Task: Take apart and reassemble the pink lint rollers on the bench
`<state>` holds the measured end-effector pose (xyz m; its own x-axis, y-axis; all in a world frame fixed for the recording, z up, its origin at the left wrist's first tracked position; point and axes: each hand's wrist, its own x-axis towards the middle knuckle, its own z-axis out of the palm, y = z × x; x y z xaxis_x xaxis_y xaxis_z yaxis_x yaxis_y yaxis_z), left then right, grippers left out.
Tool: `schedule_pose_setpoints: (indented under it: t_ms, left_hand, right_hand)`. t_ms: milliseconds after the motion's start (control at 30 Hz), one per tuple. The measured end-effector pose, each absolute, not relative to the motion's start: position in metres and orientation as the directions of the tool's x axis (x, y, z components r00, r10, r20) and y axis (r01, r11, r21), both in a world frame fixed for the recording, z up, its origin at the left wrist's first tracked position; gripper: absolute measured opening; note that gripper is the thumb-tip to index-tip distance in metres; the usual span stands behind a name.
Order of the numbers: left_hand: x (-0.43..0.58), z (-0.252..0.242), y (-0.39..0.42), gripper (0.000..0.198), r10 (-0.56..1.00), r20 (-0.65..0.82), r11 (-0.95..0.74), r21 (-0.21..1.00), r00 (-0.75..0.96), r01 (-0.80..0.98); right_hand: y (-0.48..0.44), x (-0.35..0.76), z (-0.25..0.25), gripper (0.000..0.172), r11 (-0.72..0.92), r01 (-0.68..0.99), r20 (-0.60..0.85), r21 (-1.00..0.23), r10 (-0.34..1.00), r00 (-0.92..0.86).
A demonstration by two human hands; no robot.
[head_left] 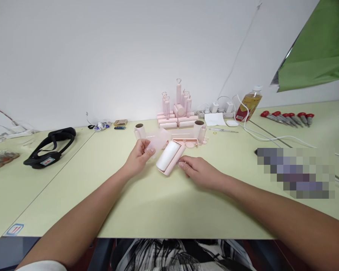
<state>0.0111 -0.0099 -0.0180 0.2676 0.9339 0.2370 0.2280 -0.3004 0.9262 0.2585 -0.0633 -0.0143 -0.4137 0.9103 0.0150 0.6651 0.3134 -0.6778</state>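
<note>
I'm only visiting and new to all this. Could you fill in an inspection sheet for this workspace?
Surface: pale green tabletop, seams showing.
Things in use: white-and-pink lint roller; translucent pinkish sheet; more pink rollers stacked near the wall.
Clutter: black headset at left; drink bottle and red-ended items at right.
Hands: left hand pinches the sheet; right hand holds the lint roller.
Cables: white cables at right; coiled cable at back left.
Surroundings: white wall; green sheeting, upper right; one pixelated patch, unreadable.
</note>
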Motion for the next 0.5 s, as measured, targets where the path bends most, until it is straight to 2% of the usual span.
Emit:
schedule_pose_setpoints:
  t_ms: [233, 500]
  left_hand:
    - [0.0159, -0.022, -0.0124, 0.035, 0.908, 0.237, -0.289, 0.952, 0.345, 0.105]
    - [0.0139, -0.0191, -0.0127, 0.036, 0.897, 0.231, -0.284, 0.954, 0.376, 0.093]
  right_hand:
    - [-0.0613, 0.2576, -0.0157, 0.035, 0.304, 0.655, 0.041, -0.692, 0.922, -0.385]
    - [-0.0605, 0.2575, -0.0189, 0.035, 0.295, 0.666, 0.037, -0.685, 0.927, -0.373]
